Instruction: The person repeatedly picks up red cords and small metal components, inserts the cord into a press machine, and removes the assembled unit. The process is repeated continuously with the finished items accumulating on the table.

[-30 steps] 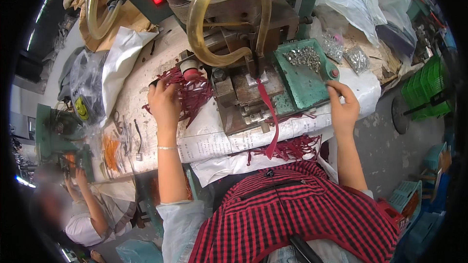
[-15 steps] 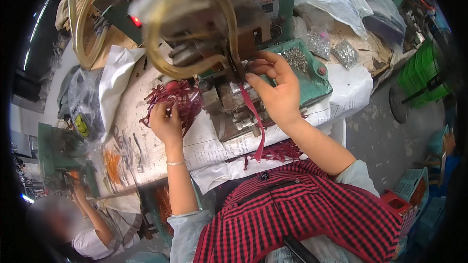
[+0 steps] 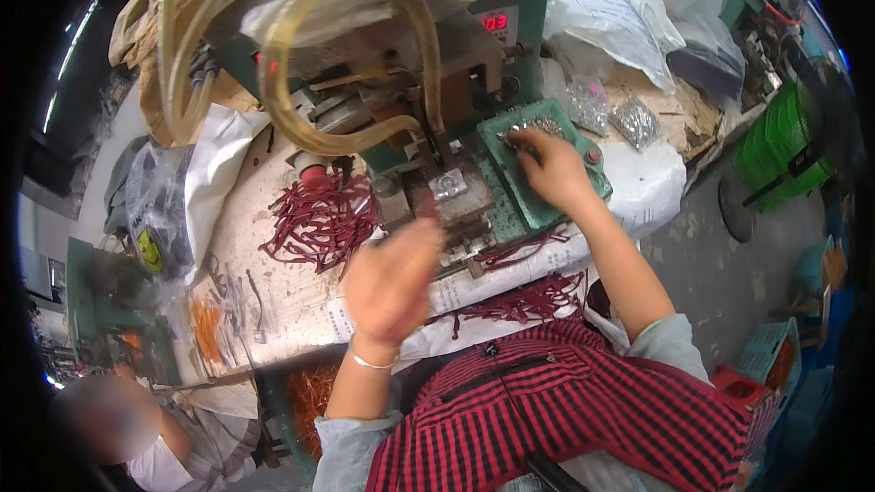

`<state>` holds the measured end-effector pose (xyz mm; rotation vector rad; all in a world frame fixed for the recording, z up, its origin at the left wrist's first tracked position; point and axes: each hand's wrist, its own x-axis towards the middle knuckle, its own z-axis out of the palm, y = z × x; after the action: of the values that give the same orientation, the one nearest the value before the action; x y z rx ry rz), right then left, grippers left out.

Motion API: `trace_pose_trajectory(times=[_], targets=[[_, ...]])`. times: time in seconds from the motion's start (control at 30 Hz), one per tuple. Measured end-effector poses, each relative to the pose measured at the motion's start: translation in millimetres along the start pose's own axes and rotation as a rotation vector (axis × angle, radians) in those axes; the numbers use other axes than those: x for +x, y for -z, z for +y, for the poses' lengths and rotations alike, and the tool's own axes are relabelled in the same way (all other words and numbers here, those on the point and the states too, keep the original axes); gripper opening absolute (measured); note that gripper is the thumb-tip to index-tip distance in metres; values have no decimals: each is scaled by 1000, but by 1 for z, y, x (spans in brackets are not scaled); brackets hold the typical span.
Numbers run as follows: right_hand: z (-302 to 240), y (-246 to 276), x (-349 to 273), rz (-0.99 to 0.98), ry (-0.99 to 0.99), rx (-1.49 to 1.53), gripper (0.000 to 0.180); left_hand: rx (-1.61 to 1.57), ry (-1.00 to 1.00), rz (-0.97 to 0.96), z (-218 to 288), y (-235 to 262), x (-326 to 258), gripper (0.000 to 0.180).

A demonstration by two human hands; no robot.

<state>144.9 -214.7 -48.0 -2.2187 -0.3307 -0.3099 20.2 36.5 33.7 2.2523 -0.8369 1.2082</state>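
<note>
My left hand (image 3: pixel 392 284) is smeared by motion in front of the press, above the table's near side. Its fingers do not show clearly; a blurred dark red bit is near their tips. My right hand (image 3: pixel 554 169) reaches into a green metal tray (image 3: pixel 597 184), its fingers bent down at the small silvery metal pieces (image 3: pixel 547 120). What is between the fingertips is too small to make out. Between the hands stands the press's metal die block (image 3: pixel 448 186), with a shiny plate on top. Left of it lies a heap of dark red straps (image 3: pixel 319 219).
Yellowish hoses (image 3: pixel 273 82) loop over the press. More dark red straps (image 3: pixel 529 301) lie along the near table edge. Bags of metal pieces (image 3: pixel 636 121) sit behind the tray. Green baskets (image 3: pixel 775 159) stand at right. A person (image 3: pixel 182 437) sits at lower left.
My right hand has moved from the die to the tray. My left hand has left the strap heap and come right, towards me. The strap hanging from the die is gone from there.
</note>
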Motion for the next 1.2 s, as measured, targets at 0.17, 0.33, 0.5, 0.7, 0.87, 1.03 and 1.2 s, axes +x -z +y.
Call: trace_pose_trajectory(times=[0.17, 0.33, 0.5, 0.7, 0.87, 1.03, 1.2], targets=[[9, 9, -34, -19, 101, -73, 26, 56, -121, -124, 2, -22, 6, 31], [26, 29, -28, 280, -17, 50, 20, 51, -171, -142, -3, -25, 7, 33], [16, 27, -42, 97, -41, -189, 15, 65, -139, -112, -3, -29, 1, 33], [14, 5, -43, 144, 91, -407, 10, -50, 122, -99, 21, -22, -16, 36], [9, 6, -58, 214, -94, -256, 6, 183, 285, -130, 33, 27, -58, 27], [18, 7, -48, 295, 55, -206, 13, 469, 351, 126, -57, 57, -34, 14], [3, 1, -39, 290, 91, -174, 10, 713, 306, -414, -169, 18, -80, 7]])
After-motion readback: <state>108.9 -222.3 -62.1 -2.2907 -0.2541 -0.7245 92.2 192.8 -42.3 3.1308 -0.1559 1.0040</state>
